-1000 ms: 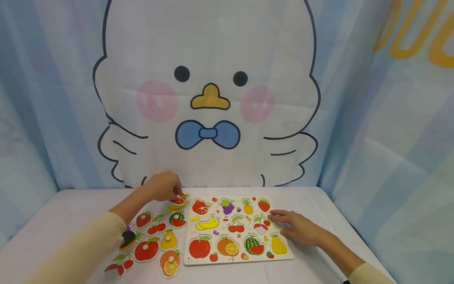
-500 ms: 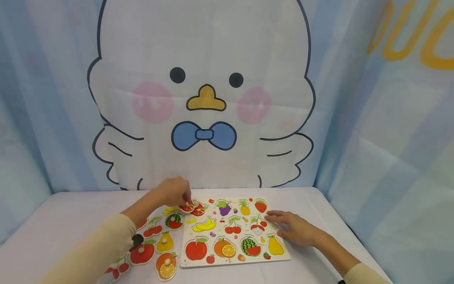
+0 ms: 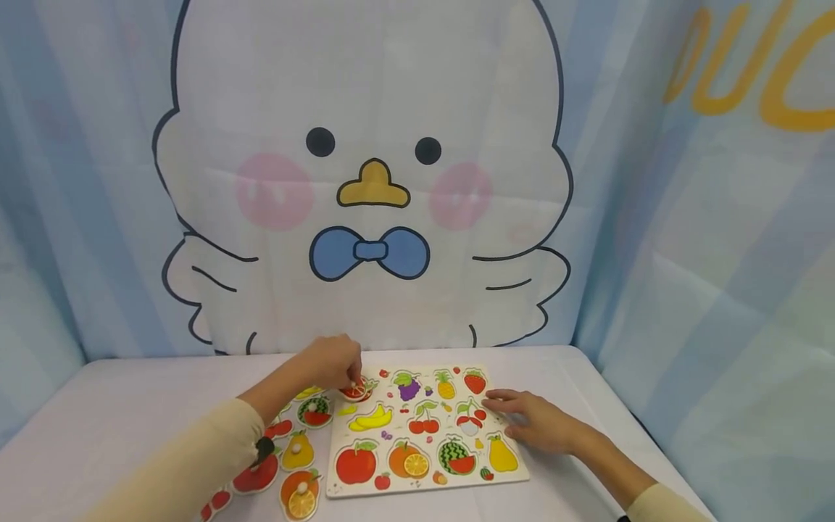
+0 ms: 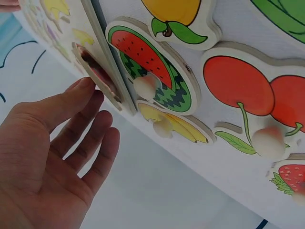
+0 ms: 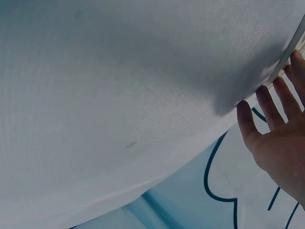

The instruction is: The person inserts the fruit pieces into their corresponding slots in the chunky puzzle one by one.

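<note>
My left hand [image 3: 334, 361] pinches a pomegranate puzzle piece [image 3: 355, 391] over the matching pomegranate picture at the top left of the white fruit puzzle board [image 3: 417, 484]. In the left wrist view, the left thumb and index finger meet at the edge of this piece [image 4: 101, 75], which overlaps the board's corner; the other fingers are loosely bent. At the board's right edge rests my right hand [image 3: 541, 422], its fingers extended onto the rim. The right wrist view shows that hand [image 5: 281, 138] with spread fingers beside the board's edge.
Left of the board lie loose knobbed pieces: a watermelon [image 3: 315, 412], a pear [image 3: 298, 451], an orange [image 3: 300, 496], an apple [image 3: 257, 477] and cherries [image 3: 279, 429]. A banana piece [image 4: 178, 125] lies behind the watermelon. A cartoon-printed curtain [image 3: 372, 312] hangs behind the table.
My left hand has carried the pomegranate piece rightward from the loose pieces to the board's top left picture. The right hand stays at the board's right edge.
</note>
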`<state>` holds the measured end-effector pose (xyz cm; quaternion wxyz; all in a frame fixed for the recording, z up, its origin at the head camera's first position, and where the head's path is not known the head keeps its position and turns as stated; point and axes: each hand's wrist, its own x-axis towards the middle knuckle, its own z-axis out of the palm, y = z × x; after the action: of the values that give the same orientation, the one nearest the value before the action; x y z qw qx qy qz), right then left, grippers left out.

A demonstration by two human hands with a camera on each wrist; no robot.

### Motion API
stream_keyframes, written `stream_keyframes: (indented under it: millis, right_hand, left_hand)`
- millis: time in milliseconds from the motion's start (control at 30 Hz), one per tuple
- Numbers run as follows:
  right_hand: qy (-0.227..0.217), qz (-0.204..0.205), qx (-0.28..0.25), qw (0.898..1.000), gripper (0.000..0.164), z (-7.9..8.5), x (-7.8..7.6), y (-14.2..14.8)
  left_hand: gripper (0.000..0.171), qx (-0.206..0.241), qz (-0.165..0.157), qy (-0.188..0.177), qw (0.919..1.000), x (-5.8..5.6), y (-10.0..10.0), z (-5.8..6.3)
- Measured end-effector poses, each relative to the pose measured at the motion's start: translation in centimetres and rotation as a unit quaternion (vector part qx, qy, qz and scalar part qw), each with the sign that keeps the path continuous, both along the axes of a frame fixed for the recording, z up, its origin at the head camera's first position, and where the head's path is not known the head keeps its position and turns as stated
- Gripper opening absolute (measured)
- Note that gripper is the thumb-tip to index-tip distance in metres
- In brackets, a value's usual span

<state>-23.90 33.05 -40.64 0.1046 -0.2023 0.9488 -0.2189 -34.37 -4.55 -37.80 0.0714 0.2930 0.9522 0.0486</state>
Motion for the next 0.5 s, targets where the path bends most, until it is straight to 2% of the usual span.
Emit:
stream_keyframes:
  millis: [267,500]
  right_hand:
    - [-0.008,-0.01,0.002,1.0,0.05,-0.04,0.2,-0.02]
    - [0.0,-0.008,0.011,1.0,0.051,0.03,0.17,-0.15]
  left_hand:
    - [0.012,0.006,0.002,-0.01,0.9999,0.0,0.42,-0.12]
    - [0.01,0.007,-0.001,0.002,1.0,0.05,0.74,0.12]
